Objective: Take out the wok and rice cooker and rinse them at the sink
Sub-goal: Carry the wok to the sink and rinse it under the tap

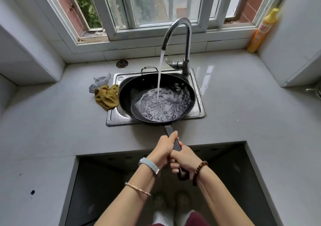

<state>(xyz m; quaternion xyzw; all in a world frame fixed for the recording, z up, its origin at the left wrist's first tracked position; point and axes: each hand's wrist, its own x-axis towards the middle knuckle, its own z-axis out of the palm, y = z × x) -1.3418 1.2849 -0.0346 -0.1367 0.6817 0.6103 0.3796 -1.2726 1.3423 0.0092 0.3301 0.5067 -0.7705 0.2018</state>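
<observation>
Left grip (165, 146), right grip (185, 159) (handle (168, 130)), wok (132, 95) beyond

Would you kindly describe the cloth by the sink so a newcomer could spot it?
Start at the steel sink under the window. On its left rim, beside the black wok, lies a crumpled cloth. It is mustard yellow, unlike the silvery bundle behind it.
</observation>
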